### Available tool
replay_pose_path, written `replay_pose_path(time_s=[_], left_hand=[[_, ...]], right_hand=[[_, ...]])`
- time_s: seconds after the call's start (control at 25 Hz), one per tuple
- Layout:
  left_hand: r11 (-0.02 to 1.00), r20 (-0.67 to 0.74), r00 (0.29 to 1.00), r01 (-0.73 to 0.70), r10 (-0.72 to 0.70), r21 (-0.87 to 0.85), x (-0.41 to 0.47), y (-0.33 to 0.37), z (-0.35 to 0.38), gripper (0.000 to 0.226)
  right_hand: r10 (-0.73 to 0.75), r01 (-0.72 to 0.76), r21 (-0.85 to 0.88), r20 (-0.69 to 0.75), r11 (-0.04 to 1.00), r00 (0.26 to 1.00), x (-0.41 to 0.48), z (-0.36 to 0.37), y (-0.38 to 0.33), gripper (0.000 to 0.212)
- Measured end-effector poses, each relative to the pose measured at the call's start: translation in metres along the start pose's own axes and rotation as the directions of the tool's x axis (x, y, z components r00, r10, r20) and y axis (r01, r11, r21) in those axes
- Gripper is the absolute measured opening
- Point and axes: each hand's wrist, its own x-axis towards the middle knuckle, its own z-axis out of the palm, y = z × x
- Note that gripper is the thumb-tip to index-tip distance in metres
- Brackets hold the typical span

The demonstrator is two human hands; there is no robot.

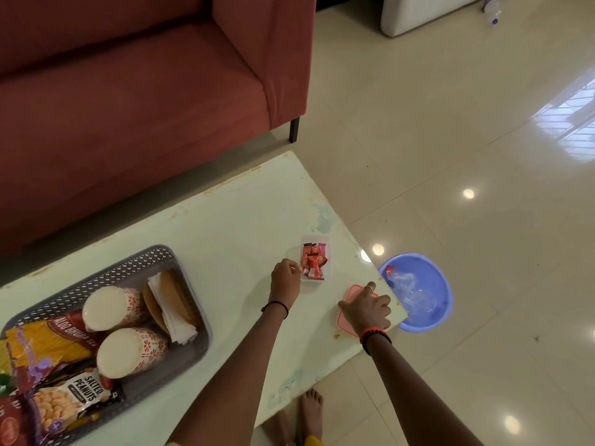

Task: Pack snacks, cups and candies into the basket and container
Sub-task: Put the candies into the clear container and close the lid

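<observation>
Head view: both arms reach forward over the table [241,217], hands apart. The left hand [285,280] pinches one of the candies [314,265] at the 8 o'clock rim of the clear container [317,237]. At the container's 4 o'clock, the right hand [367,309] lies knuckles-up with its fingers curled on the pink lid [352,291]. The basket [190,262], holding cups [111,307] and snacks [64,403], sits at the frame's 8 o'clock.

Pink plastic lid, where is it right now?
In the head view, the pink plastic lid lies at the pale table's right edge under the right hand, just right of the small clear container of red candies.
</observation>
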Motion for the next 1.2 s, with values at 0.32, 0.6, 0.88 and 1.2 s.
replay_pose_path(time_s=[0.32,0.6,0.88,1.2], left_hand=[[0.998,0.082,0.995,0.061,-0.06,-0.008,-0.005,0.004,-0.006,0.025],[0.997,0.096,0.993,0.077,-0.074,-0.027,-0.002,0.005,-0.01,0.025],[0.985,0.139,0.984,0.126,-0.109,-0.119,-0.005,0.002,-0.012,0.026],[0.977,0.144,0.983,0.138,-0.114,-0.165,-0.004,0.004,-0.017,0.025]], right_hand=[[-0.052,0.128,0.585,-0.145,0.801,0.988,0.008,-0.052,-0.034,0.073],[-0.256,0.441,0.524,-0.388,0.729,0.885,-0.007,-0.032,-0.073,0.052],[-0.369,0.4,0.084,-0.252,0.912,0.894,-0.015,0.007,-0.069,0.078],[-0.432,0.43,-0.039,-0.084,0.902,0.898,-0.019,0.0,-0.073,0.071]])
